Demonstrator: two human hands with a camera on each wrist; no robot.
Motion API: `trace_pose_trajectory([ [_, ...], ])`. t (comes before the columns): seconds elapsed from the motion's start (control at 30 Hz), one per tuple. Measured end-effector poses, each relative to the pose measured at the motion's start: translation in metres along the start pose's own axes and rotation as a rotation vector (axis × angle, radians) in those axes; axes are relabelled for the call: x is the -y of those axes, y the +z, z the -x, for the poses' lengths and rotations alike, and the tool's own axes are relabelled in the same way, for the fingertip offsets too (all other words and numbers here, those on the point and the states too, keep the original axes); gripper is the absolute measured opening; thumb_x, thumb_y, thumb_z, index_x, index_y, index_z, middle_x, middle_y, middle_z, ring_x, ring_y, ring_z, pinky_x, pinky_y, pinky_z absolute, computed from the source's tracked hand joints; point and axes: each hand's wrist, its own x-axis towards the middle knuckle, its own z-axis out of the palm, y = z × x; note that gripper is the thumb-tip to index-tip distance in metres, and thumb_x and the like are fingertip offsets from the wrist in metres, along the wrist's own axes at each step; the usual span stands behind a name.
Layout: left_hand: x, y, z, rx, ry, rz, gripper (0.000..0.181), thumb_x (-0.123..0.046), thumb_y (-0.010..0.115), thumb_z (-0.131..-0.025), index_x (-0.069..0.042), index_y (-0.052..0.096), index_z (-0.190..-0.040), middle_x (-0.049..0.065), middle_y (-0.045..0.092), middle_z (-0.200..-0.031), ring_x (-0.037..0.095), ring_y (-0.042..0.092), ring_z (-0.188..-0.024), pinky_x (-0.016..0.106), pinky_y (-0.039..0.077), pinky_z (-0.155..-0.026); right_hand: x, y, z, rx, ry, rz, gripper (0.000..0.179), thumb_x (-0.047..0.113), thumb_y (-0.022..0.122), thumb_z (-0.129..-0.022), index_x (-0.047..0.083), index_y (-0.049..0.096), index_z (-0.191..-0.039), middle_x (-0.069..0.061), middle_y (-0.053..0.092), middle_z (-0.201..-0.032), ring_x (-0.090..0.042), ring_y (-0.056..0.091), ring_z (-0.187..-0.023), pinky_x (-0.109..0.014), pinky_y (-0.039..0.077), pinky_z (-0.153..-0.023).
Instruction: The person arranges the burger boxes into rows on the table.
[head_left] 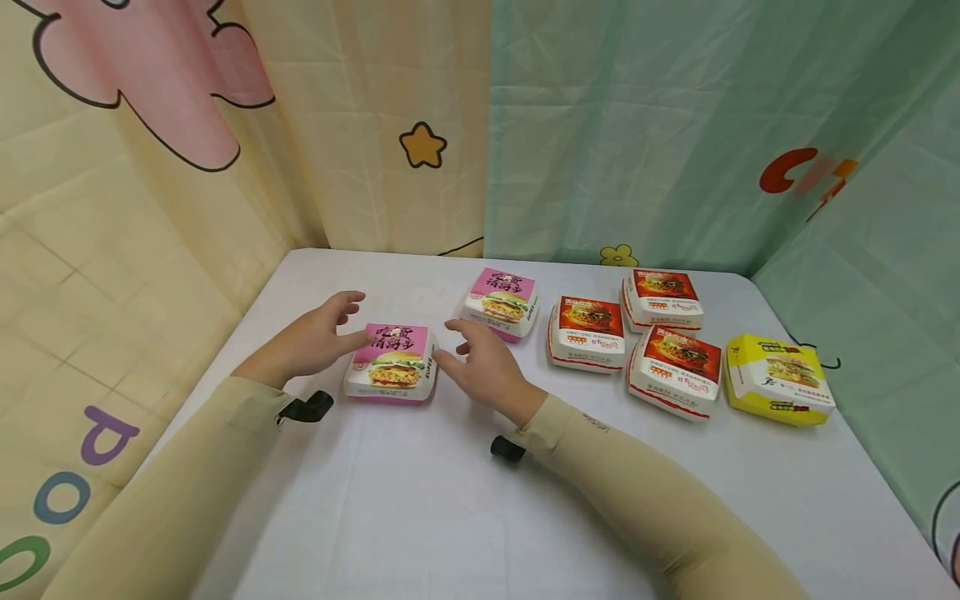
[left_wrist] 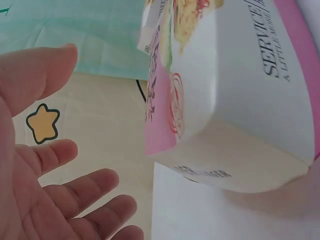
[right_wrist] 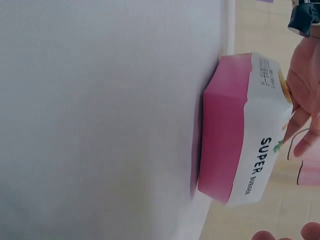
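Note:
Between my two hands a pink-and-white burger box (head_left: pixel 392 364) lies flat on the white table (head_left: pixel 405 500), its burger picture facing up. My left hand (head_left: pixel 315 337) is at the box's left side with fingers spread and thumb toward the lid; in the left wrist view its palm (left_wrist: pixel 50 200) holds nothing. My right hand (head_left: pixel 487 367) hovers off the box's right side, fingers loosely bent and nothing in them. The right wrist view shows the box's pink base (right_wrist: pixel 225 135) on the table, with the left hand (right_wrist: pixel 304 80) beyond it.
A second pink-and-white burger box (head_left: pixel 501 302) stands behind my right hand. To the right are three red-and-white burger boxes, one at the back (head_left: pixel 662 298), one nearer left (head_left: pixel 587 333) and one in front (head_left: pixel 675 371). A yellow burger box (head_left: pixel 780 379) sits near the right edge. Curtains (head_left: pixel 637 125) surround the table.

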Motion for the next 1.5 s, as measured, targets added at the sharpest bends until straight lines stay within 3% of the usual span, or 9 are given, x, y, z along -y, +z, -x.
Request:
trace_pose_trajectory([
  [0.17,-0.013,-0.002,-0.010,-0.013,0.015,-0.008,0.080,-0.047,0.063,-0.103,-0.012,0.026,-0.165,0.024,0.038,-0.166,0.047,0.036,-0.153,0.067,0.035,-0.121,-0.008,-0.012,-0.003,-0.117,-0.030,-0.018,0.052,0.033,0.070,-0.101,0.009,0.059,-0.146,-0.011,0.063,-0.145,-0.031,0.067,-0.119,-0.045,0.059,-0.098],
  [0.3,-0.024,-0.002,-0.022,-0.003,0.018,-0.027,0.085,-0.052,0.063,-0.101,-0.013,0.024,-0.166,0.023,0.037,-0.167,0.045,0.036,-0.154,0.067,0.034,-0.121,-0.015,-0.021,-0.007,-0.197,-0.056,-0.015,0.051,0.031,0.070,-0.101,0.003,0.060,-0.143,-0.014,0.063,-0.143,-0.034,0.064,-0.126,-0.048,0.054,-0.107],
  [0.53,-0.046,0.005,-0.043,0.024,0.011,-0.068,0.091,-0.057,0.062,-0.101,-0.016,0.018,-0.169,0.021,0.034,-0.169,0.046,0.038,-0.153,0.066,0.030,-0.124,-0.027,-0.031,-0.013,-0.281,-0.039,0.019,0.053,0.033,0.071,-0.100,0.003,0.059,-0.142,-0.014,0.059,-0.144,-0.030,0.055,-0.134,-0.049,0.045,-0.118],
  [0.97,-0.081,0.027,-0.075,0.083,0.028,-0.049,0.093,-0.059,0.062,-0.100,-0.021,0.015,-0.170,0.014,0.030,-0.173,0.035,0.031,-0.159,0.060,0.025,-0.129,-0.039,-0.039,-0.021,-0.299,0.084,0.033,0.063,0.039,0.064,-0.103,0.003,0.049,-0.153,-0.015,0.049,-0.157,-0.033,0.045,-0.147,-0.051,0.035,-0.126],
  [1.2,-0.100,0.038,-0.087,0.118,0.041,-0.067,0.089,-0.053,0.060,-0.103,-0.017,0.015,-0.170,0.013,0.027,-0.174,0.034,0.027,-0.161,0.056,0.023,-0.130,-0.042,-0.041,-0.024,-0.289,0.124,0.033,0.067,0.037,0.065,-0.103,0.002,0.044,-0.156,-0.018,0.043,-0.162,-0.034,0.041,-0.151,-0.051,0.031,-0.128],
  [1.5,-0.110,0.049,-0.102,0.144,0.019,-0.102,0.090,-0.052,0.060,-0.103,-0.011,0.016,-0.170,0.014,0.029,-0.173,0.035,0.029,-0.160,0.055,0.024,-0.130,-0.045,-0.041,-0.027,-0.273,0.215,0.047,0.069,0.039,0.065,-0.103,0.007,0.040,-0.159,-0.016,0.035,-0.168,-0.036,0.034,-0.156,-0.053,0.029,-0.129],
])
